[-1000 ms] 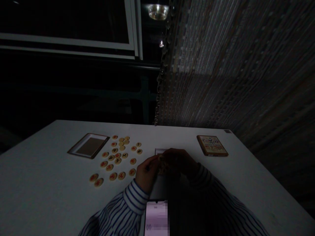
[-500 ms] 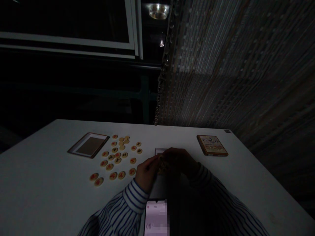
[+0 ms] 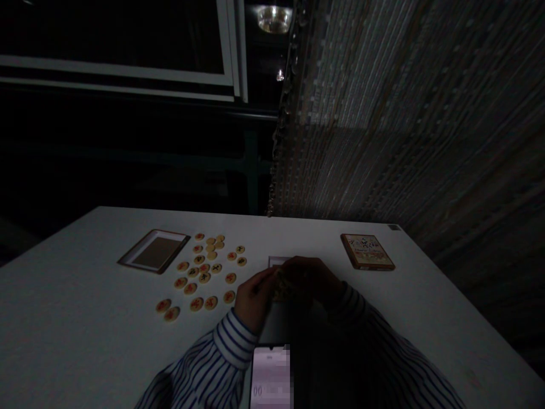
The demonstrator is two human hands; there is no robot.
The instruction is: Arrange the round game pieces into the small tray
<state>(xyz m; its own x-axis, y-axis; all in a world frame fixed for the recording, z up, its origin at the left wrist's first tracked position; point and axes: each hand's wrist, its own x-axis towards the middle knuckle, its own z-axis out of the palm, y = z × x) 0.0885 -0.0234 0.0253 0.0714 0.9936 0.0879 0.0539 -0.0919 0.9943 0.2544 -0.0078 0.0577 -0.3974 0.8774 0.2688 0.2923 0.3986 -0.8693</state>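
My left hand (image 3: 255, 298) and my right hand (image 3: 317, 277) meet over a small open box (image 3: 277, 260), whose pale far rim shows behind the fingers. Both have curled fingers with the tips close together. Deep shadow hides what is pinched between them. Some pale round shapes, apparently Chinese chess pieces (image 3: 281, 292), show dimly below the fingertips. To the left of my left hand, several more round wooden Chinese chess pieces (image 3: 205, 278) lie scattered on the white table (image 3: 85, 301), some with red characters, some black, a few plain side up.
An open shallow box part (image 3: 157, 253) lies at the left. A closed box with a printed cover (image 3: 367, 251) lies at the right. Near my forearms is a lit phone (image 3: 271, 375). A bead-string curtain (image 3: 361, 113) hangs beyond the table's far right edge.
My hands hold almost the same place, with the fingers shifting slightly over the small box. The scattered pieces and both other boxes stay where they were.
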